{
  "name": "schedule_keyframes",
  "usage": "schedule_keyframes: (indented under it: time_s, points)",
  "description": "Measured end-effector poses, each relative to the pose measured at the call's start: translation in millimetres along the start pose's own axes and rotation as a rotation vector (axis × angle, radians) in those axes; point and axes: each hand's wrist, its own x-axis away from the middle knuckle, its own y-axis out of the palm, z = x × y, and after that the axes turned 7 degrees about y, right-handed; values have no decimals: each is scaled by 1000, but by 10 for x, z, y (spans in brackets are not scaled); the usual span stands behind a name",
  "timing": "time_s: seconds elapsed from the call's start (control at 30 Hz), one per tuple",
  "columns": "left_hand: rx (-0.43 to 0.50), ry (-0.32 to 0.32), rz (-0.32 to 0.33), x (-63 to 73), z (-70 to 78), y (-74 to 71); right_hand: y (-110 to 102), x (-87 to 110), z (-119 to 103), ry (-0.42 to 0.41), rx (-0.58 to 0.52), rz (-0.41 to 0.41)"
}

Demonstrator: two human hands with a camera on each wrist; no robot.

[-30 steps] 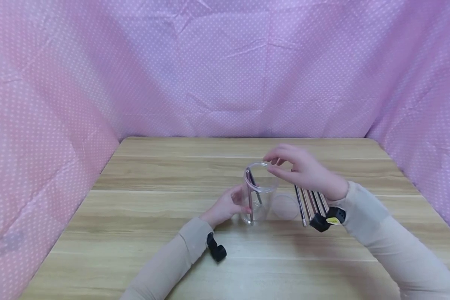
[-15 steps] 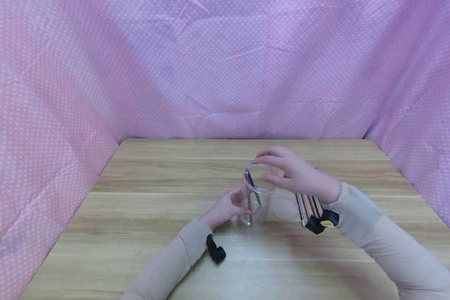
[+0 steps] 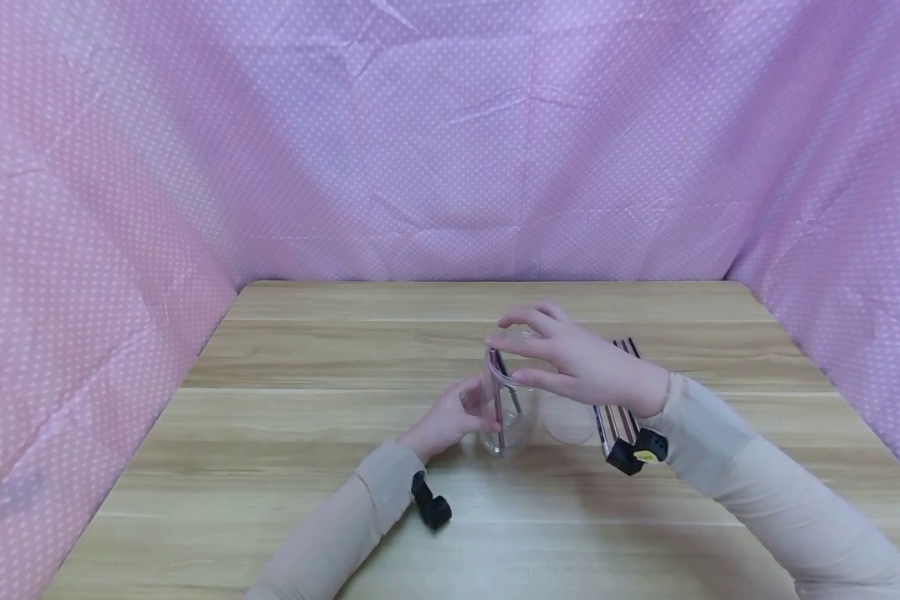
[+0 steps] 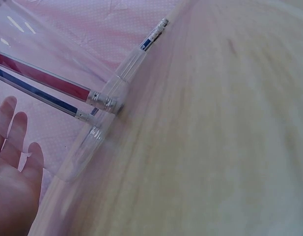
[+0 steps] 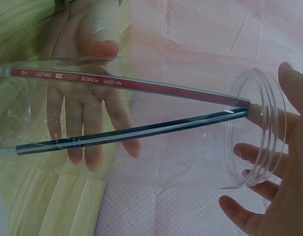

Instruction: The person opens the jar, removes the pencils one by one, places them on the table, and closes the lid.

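A clear plastic jar point(image 3: 523, 432) stands upright on the table, gripped low on its left side by my left hand point(image 3: 450, 421). Inside lean two pencils, a red one point(image 5: 131, 86) and a dark blue one point(image 5: 131, 132). Their upper ends meet near the jar's mouth, and their metal-banded ends are at the bottom. My right hand point(image 3: 573, 358) is over the open mouth with fingers spread and slightly bent. One fingertip is by the pencils' upper ends; whether it touches them I cannot tell.
Right of the jar a round clear lid point(image 3: 568, 419) lies flat on the wooden table point(image 3: 307, 358). Several more pencils point(image 3: 612, 421) lie side by side beyond it, partly under my right wrist. A pink dotted curtain point(image 3: 450, 150) hangs behind and at both sides.
My right hand has moved left across the jar's mouth, from its right rim to the pencils' upper ends. My left hand and the jar have stayed nearly still.
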Motion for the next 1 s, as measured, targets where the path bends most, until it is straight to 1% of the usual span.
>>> schedule_keyframes:
  time_s: [0.13, 0.23, 0.37, 0.47, 0.57, 0.83, 0.93, 1.0]
  points:
    - [8, 5, -12, -1, -17, -6, 1, 28, 15, -1, -11, 32]
    - [20, 10, -22, 0, -28, -11, 12, 42, 42, -27, -30, 101]
    - [32, 13, -30, 2, -30, -14, 32, 36, 74, -82, -33, 200]
    - [33, 13, -32, 2, -24, -12, 39, 20, 88, -104, -18, 243]
    - [34, 12, -32, 4, -17, -9, 37, 6, 98, -108, -15, 268]
    - [18, 18, -39, 2, 1, -8, 21, -22, 101, -97, -19, 310]
    - [15, 21, -42, 1, 10, -9, 2, -40, 85, -73, -44, 280]
    - [23, 26, -48, -2, 7, -12, -21, -51, 61, -31, -68, 237]
